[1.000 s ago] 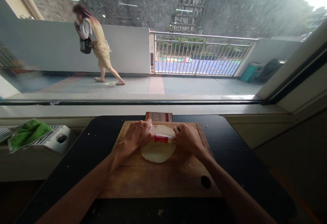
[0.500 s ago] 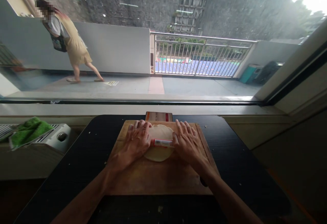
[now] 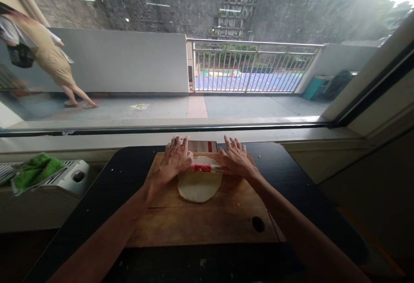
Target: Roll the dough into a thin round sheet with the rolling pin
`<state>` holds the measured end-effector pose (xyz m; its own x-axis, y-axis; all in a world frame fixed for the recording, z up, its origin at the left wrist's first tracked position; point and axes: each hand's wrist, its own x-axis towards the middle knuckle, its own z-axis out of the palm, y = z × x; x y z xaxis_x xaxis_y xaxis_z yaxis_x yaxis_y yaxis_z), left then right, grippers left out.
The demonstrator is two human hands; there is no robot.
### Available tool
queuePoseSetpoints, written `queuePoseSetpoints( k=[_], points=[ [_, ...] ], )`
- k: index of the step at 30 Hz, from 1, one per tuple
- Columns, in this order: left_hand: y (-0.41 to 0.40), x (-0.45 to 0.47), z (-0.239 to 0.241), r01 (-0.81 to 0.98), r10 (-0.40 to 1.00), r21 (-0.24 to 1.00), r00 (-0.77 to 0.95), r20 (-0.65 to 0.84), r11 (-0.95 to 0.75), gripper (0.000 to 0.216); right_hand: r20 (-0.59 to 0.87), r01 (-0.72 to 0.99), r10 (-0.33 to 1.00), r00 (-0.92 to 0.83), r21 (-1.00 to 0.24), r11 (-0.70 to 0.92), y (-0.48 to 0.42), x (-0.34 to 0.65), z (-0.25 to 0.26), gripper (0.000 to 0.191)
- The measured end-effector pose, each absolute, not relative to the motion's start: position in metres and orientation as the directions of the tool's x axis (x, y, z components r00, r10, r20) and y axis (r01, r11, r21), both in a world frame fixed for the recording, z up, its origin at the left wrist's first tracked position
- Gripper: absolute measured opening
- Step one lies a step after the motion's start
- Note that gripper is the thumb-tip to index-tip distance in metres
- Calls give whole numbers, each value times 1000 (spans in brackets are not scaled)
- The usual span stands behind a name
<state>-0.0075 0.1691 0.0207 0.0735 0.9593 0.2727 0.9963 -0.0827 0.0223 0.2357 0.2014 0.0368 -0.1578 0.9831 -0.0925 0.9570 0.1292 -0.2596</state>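
Observation:
A rolling pin [image 3: 207, 169] with a red and white label lies across a flat round sheet of dough [image 3: 198, 189], near its far side. My left hand [image 3: 177, 159] rests palm down on the pin's left end, fingers stretched forward. On its right end lies my right hand [image 3: 235, 160], also with fingers outstretched and spread. Both hands cover the ends of the pin. Beneath the dough is a wooden cutting board [image 3: 194, 229] with a dark oval hole at its near right corner.
The board sits on a black table [image 3: 103, 188]. A box-like item with printing [image 3: 202, 146] stands behind the board. To the left, a green cloth [image 3: 40, 172] lies on a white radiator-like unit [image 3: 73, 179]. Beyond the window, a person [image 3: 48, 50] is in the walkway.
My hands have pushed forward, rolling the pin toward the dough's far side; its label now shows a red face. More near dough is uncovered. The person outside has moved left.

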Motion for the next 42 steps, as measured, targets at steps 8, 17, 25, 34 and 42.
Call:
queuePoseSetpoints(
  k=[8,17,25,34,42],
  points=[
    [150,-13,15,980,950,-33,201,237,-199,67,-31,954,962,-272,-137,265,139,241,31,73],
    [131,-12,14,978,939,-24,207,275,-209,64,115,960,959,-259,-74,268,87,234,26,68],
    [152,-4,21,983,965,12,178,192,-184,67,-83,977,982,-169,-147,156,173,240,42,77],
    [147,-2,22,981,967,13,190,168,-195,66,-73,965,964,-255,-80,249,150,242,37,77],
    [138,-6,11,968,943,33,233,238,-247,65,186,966,953,-239,-54,252,73,225,26,67]
  ],
)
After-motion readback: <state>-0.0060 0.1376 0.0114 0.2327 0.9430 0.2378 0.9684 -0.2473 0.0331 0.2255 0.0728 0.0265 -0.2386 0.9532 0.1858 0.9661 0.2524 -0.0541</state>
